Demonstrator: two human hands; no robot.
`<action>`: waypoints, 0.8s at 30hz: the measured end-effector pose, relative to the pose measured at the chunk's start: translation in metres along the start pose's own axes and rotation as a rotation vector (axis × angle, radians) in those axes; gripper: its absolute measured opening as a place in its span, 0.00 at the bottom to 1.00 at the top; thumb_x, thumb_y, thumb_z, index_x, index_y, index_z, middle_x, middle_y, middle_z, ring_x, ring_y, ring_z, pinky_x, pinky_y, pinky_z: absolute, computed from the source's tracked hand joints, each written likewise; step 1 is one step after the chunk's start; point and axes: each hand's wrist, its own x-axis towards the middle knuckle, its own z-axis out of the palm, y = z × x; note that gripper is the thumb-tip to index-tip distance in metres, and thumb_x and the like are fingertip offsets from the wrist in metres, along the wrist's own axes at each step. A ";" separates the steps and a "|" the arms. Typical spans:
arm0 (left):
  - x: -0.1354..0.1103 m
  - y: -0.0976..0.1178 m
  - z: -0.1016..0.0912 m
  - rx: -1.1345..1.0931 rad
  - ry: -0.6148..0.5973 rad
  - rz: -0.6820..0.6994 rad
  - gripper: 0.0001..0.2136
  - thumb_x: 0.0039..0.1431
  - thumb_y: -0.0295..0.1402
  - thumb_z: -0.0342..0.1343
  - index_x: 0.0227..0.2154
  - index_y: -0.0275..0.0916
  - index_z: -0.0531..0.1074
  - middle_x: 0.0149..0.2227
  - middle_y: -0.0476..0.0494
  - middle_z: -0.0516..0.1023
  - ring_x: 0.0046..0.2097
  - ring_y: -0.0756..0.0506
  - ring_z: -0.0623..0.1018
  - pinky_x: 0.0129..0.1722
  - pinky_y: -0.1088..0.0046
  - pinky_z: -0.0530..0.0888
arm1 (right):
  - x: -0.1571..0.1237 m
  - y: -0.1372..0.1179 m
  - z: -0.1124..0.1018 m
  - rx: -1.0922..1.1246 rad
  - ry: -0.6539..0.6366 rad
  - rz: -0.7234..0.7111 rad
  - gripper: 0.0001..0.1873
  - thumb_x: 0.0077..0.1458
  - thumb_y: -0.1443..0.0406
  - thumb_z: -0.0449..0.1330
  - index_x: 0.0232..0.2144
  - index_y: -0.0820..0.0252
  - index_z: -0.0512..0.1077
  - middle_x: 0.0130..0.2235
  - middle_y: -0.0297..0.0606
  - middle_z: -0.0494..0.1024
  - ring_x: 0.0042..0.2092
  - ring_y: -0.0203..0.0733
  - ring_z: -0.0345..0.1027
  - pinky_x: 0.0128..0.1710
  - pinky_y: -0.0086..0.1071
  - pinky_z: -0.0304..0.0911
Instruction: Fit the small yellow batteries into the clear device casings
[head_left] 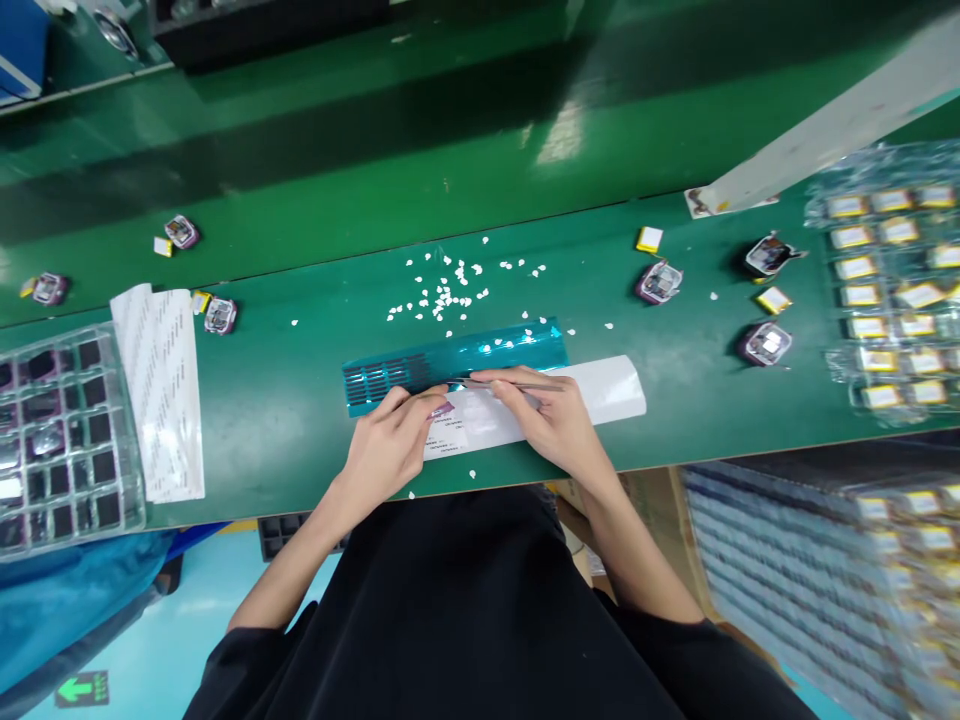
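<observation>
My left hand [396, 432] is closed on a small purple part [441, 409] at the near edge of the green bench. My right hand [546, 412] pinches metal tweezers [504, 384] whose tips point left toward a teal sticker strip [457, 362] with rows of small dark pieces at its left end. Under both hands lies a white sheet [600, 388] with a printed label. Several tiny white scraps [448, 290] are scattered just beyond the strip.
A clear tray [64, 440] of dark cells and a white backing sheet [161, 385] sit at left. Small purple parts [660, 282] and yellow tabs [649, 239] lie around. Clear trays of yellow-labelled pieces [892, 290] fill the right. More stacked trays [825, 570] stand below the bench.
</observation>
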 end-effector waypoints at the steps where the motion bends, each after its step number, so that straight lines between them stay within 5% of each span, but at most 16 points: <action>1: 0.001 0.000 0.001 0.014 -0.002 0.000 0.13 0.69 0.24 0.48 0.49 0.41 0.75 0.54 0.42 0.83 0.45 0.42 0.77 0.44 0.65 0.79 | 0.001 0.000 -0.001 -0.003 -0.014 -0.010 0.12 0.68 0.62 0.58 0.44 0.47 0.83 0.44 0.32 0.86 0.43 0.43 0.80 0.45 0.41 0.76; 10: 0.011 -0.004 0.002 0.003 -0.040 -0.053 0.13 0.73 0.29 0.45 0.50 0.41 0.74 0.52 0.42 0.83 0.44 0.42 0.76 0.47 0.65 0.76 | 0.011 0.018 -0.003 -0.138 -0.154 -0.294 0.14 0.66 0.67 0.59 0.48 0.46 0.81 0.47 0.30 0.85 0.44 0.43 0.81 0.45 0.43 0.79; 16: 0.011 0.005 0.000 0.133 -0.077 0.048 0.13 0.70 0.24 0.48 0.49 0.40 0.75 0.51 0.41 0.84 0.42 0.41 0.77 0.44 0.63 0.74 | 0.045 0.002 -0.011 -0.194 -0.032 -0.416 0.14 0.67 0.66 0.58 0.49 0.47 0.80 0.45 0.30 0.86 0.36 0.39 0.79 0.38 0.38 0.77; 20: 0.011 0.023 -0.017 0.070 0.112 0.091 0.12 0.67 0.22 0.51 0.46 0.41 0.76 0.49 0.39 0.85 0.48 0.40 0.80 0.51 0.58 0.72 | 0.074 -0.019 -0.012 -0.153 0.082 -0.400 0.13 0.68 0.61 0.58 0.48 0.48 0.81 0.46 0.30 0.86 0.38 0.39 0.79 0.42 0.38 0.76; 24: 0.036 0.014 -0.045 -0.531 0.403 -0.286 0.09 0.70 0.34 0.52 0.49 0.40 0.73 0.43 0.41 0.84 0.37 0.46 0.80 0.40 0.66 0.74 | 0.083 -0.019 0.000 -0.119 0.161 -0.466 0.13 0.67 0.63 0.57 0.48 0.47 0.81 0.49 0.31 0.84 0.37 0.40 0.79 0.41 0.40 0.76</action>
